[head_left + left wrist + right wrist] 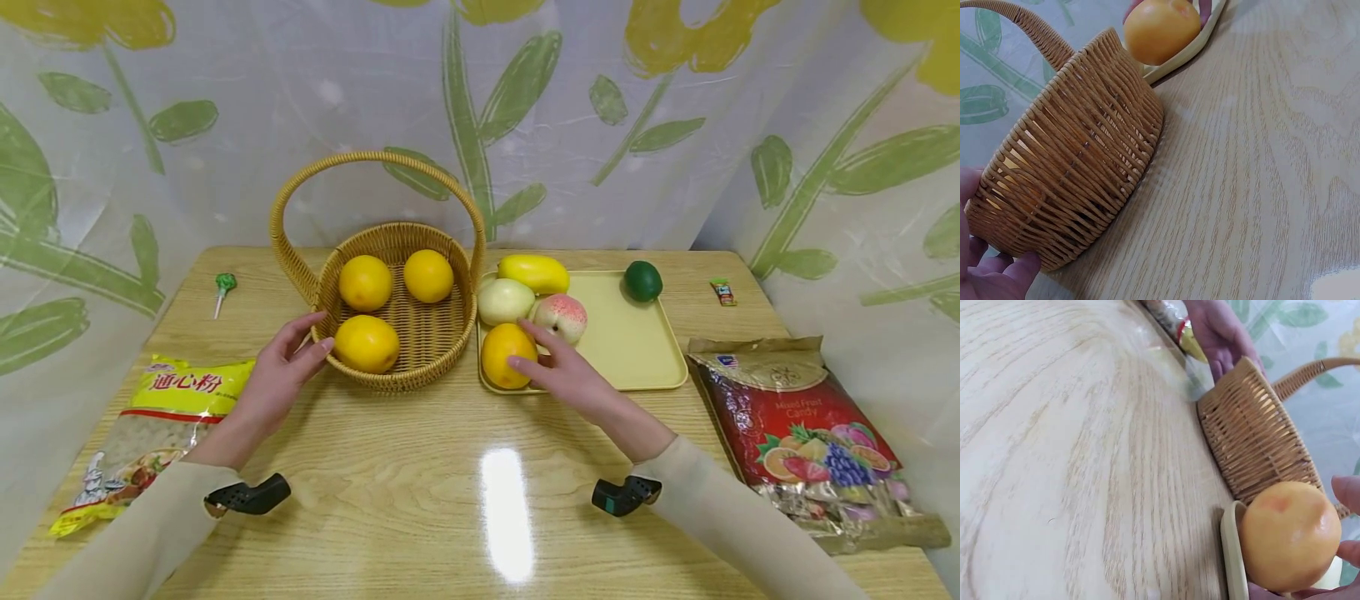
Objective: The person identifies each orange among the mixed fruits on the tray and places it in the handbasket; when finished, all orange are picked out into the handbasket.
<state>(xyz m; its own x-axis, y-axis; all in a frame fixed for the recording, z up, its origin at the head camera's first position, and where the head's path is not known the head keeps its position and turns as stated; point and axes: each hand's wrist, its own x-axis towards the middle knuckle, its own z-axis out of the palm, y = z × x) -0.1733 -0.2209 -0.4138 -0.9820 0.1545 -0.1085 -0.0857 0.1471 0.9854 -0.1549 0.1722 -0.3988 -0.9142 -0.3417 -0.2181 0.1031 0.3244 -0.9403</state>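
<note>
My left hand holds the near left side of a wicker basket, with the thumb at the rim and fingers against the outer wall. Inside the basket lie an orange, a second, smaller round orange fruit and a longer yellow-orange fruit. My right hand grips another orange from its right side, at the near left corner of a pale yellow tray. Beside that orange on the tray are a peach, a pale whitish-green fruit and a yellow mango-like fruit.
A dark green fruit sits at the tray's far right. On the left are a green lollipop and a pasta bag. To the right lie a small wrapped candy and a red candy bag. The basket's tall handle arches upward.
</note>
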